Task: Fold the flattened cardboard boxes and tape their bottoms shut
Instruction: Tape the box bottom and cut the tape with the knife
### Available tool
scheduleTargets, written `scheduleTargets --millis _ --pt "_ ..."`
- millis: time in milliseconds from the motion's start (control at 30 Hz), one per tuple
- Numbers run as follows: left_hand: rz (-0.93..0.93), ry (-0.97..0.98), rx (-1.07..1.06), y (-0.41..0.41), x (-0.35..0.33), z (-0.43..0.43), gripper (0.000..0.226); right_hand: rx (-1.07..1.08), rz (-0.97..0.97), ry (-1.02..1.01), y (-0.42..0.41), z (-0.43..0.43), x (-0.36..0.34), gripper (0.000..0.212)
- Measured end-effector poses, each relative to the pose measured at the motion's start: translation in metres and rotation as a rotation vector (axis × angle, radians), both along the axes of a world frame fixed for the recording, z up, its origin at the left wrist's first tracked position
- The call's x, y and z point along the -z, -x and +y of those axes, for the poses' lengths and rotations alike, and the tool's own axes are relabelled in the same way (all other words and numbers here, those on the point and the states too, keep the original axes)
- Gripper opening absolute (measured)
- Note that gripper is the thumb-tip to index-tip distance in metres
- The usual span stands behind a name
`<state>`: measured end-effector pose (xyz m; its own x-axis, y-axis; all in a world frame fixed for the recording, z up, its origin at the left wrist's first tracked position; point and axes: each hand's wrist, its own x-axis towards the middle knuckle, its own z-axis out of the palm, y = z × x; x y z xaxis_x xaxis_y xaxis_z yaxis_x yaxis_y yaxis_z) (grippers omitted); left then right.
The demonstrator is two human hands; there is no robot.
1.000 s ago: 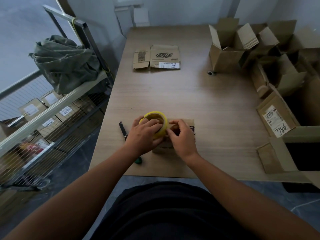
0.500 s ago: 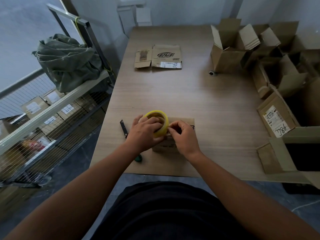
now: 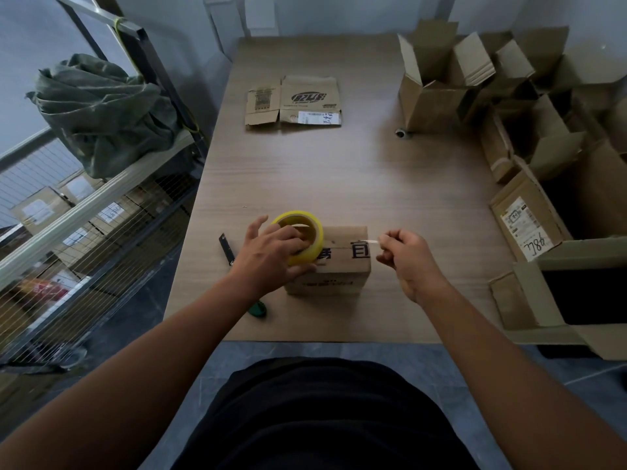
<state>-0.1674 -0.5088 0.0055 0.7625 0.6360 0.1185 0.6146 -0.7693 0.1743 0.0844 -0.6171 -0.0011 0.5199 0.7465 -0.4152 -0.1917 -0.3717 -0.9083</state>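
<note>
Box [image 3: 334, 266] stands near the front edge of the table [image 3: 339, 178], closed face up. Tape roll [image 3: 300, 236] rests on its left end; left hand [image 3: 271, 257] grips the roll, fingers curled over it. Right hand [image 3: 405, 257] pinches the tape end [image 3: 371, 241], strip stretched across the box top. Flat box [image 3: 295, 101] lies at the far side. Open boxes [image 3: 434, 93] crowd the right; interiors dark, contents cannot be told. Knife [image 3: 226, 247] just left of the left hand.

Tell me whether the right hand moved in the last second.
Yes. The right hand has drawn rightward, from beside the tape roll to past the right edge of the box.
</note>
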Motion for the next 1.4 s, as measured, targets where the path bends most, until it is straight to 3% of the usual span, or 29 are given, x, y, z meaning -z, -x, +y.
scheduleTargets --millis 133,400,500,567,633,700,767,833,967,1200,1400 --pt "-0.008 -0.024 0.003 0.001 0.003 0.000 0.061 0.061 0.251 0.049 0.008 0.004 0.009 0.021" --pt "-0.029 -0.048 0.029 0.001 0.006 0.003 0.061 0.043 0.308 0.074 0.014 0.005 0.017 0.014" --pt "-0.045 -0.064 0.036 0.001 0.008 0.003 0.058 -0.131 0.105 0.190 0.014 0.002 0.018 0.010" --pt "-0.050 -0.075 0.048 0.001 0.009 0.004 0.057 -0.324 -0.371 0.268 0.008 0.002 0.026 0.032" --pt "-0.035 -0.078 0.082 0.001 0.007 0.005 0.057 -0.285 -0.798 0.135 0.007 0.005 0.021 0.042" --pt "-0.032 -0.096 0.136 -0.002 0.004 0.007 0.055 -0.210 -0.844 -0.108 0.016 0.017 0.007 0.046" --pt "-0.053 -0.123 0.189 -0.006 -0.001 0.009 0.050 -0.460 -0.887 -0.135 0.031 0.031 0.001 0.056" --pt "-0.062 -0.148 0.255 -0.007 -0.004 0.015 0.043 -0.715 -1.097 -0.036 0.043 0.036 0.010 0.073" --pt "-0.145 -0.060 0.340 -0.003 -0.026 0.025 0.038 -0.696 -1.089 -0.026 0.041 0.037 0.014 0.090" --pt "-0.039 0.296 0.118 0.015 -0.084 0.053 0.019 -0.606 -0.978 0.017 0.046 0.034 0.009 0.061" --pt "0.110 0.393 -0.072 0.049 -0.058 0.071 0.030 -0.647 -1.077 0.068 0.049 0.040 0.005 0.063"
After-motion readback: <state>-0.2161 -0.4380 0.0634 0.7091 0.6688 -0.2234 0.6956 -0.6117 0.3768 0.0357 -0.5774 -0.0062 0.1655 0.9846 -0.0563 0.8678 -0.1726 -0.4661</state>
